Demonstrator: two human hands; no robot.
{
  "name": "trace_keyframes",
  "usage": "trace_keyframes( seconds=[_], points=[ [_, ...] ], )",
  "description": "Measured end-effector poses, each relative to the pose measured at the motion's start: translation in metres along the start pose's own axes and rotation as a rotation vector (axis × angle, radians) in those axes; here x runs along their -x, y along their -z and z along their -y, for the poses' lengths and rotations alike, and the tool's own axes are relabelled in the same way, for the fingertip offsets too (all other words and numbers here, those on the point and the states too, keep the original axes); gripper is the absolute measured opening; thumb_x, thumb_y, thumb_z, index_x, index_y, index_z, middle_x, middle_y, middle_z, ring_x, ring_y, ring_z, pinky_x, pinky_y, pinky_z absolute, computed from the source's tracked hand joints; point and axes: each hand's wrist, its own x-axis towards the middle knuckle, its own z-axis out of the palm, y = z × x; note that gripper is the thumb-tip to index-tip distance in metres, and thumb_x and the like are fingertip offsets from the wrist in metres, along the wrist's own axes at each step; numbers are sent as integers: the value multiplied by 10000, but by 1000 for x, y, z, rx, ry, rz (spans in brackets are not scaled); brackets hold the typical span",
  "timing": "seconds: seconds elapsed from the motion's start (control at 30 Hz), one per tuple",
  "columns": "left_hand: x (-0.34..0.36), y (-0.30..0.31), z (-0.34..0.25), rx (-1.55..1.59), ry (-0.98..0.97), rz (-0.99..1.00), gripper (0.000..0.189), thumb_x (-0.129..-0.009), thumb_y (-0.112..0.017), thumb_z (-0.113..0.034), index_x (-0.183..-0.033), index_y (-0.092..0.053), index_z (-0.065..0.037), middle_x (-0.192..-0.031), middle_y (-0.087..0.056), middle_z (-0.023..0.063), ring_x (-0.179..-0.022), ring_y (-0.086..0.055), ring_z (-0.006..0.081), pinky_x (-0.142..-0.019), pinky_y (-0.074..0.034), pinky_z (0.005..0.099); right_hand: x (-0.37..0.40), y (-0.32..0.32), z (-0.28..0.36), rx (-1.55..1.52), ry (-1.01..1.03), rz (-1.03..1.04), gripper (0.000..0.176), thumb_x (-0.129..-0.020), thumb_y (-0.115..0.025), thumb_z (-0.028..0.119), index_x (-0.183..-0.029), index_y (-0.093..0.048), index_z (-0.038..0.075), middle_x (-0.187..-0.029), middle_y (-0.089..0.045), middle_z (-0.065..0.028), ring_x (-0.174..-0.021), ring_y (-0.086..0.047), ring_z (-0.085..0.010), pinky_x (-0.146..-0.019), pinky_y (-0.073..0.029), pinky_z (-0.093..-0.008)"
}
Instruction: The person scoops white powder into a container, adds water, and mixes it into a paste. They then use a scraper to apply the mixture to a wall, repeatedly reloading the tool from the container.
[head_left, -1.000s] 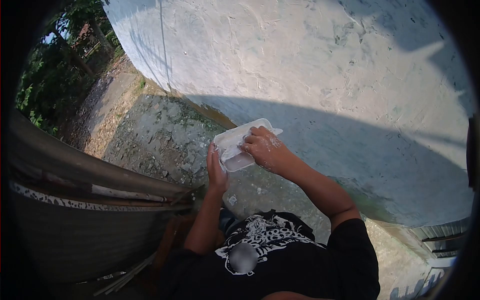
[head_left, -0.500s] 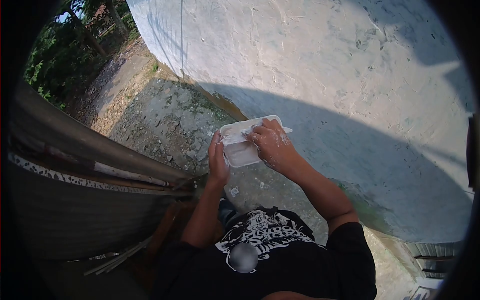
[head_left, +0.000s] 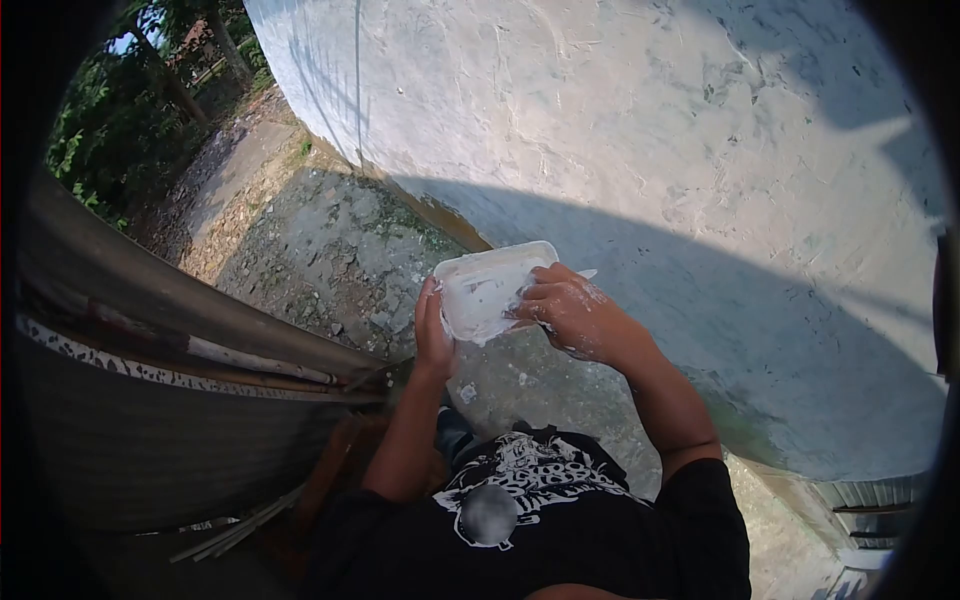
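Observation:
In the head view, my left hand [head_left: 434, 330] grips the left side of a shallow white plastic tray [head_left: 548, 252] with rounded corners, held tilted before my chest. White putty [head_left: 490, 290] is smeared over the tray's inside, with some at its lower rim. My right hand [head_left: 580, 315], spattered with white, is closed on a putty knife [head_left: 590, 273] at the tray's right side. Only a pale end of the knife pokes out beyond the knuckles; my fingers and the putty hide the rest.
A large wall [head_left: 620, 130] with streaky white-grey coating rises ahead and to the right, partly in shadow. Rough ground [head_left: 320, 250] with rubble runs along its foot. Dark corrugated sheeting [head_left: 180, 400] stands close on my left, with thin sticks [head_left: 235, 528] below.
My right hand has moved down and right across the tray with the putty knife, toward its lower right edge. The putty inside is spread differently. My left hand keeps its hold.

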Motion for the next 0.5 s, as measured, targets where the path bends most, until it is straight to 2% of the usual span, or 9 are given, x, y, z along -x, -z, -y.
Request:
trace_keyframes(
  seconds=[0.03,0.17,0.23,0.43,0.5],
  points=[
    [-1,2,2,12,-24,37,431,-1032,-322,-284,-1367,-409,-28,-1285,-552,134,-1131,-599,258,-974,-486,405,3,2,0,19,-26,-47,427,-651,-625,-88,-1037,-709,73,-964,-683,-98,-1034,-581,-311,-1009,-425,-441],
    [0,-1,7,-41,-27,24,423,-1032,-320,-270,-1357,-417,-17,-1278,-556,130,-1145,-586,251,-992,-467,395,3,0,2,-37,-67,14,421,-667,-608,-90,-1047,-697,67,-939,-679,-129,-1037,-586,-330,-967,-446,-452],
    [6,-13,8,-31,-39,6,408,-1020,-317,-193,-1361,-392,18,-1255,-552,141,-1141,-567,223,-985,-448,356,-3,-7,1,-67,-172,69,400,-688,-603,-78,-1055,-687,57,-919,-669,-167,-998,-606,-341,-934,-457,-451],
    [5,-11,15,-5,-73,-89,403,-1020,-327,-192,-1354,-396,22,-1257,-544,134,-1149,-553,215,-996,-430,359,-19,-22,-6,-30,-231,3,343,-720,-599,-35,-1051,-672,15,-926,-659,-198,-924,-628,-361,-899,-462,-459],
    [6,-6,14,12,-77,-60,408,-1020,-335,-194,-1362,-391,21,-1268,-539,133,-1157,-548,216,-1002,-425,361,-26,-21,-8,-64,-257,11,343,-726,-596,-30,-1059,-668,9,-930,-659,-202,-940,-623,-370,-901,-462,-461]
  ],
)
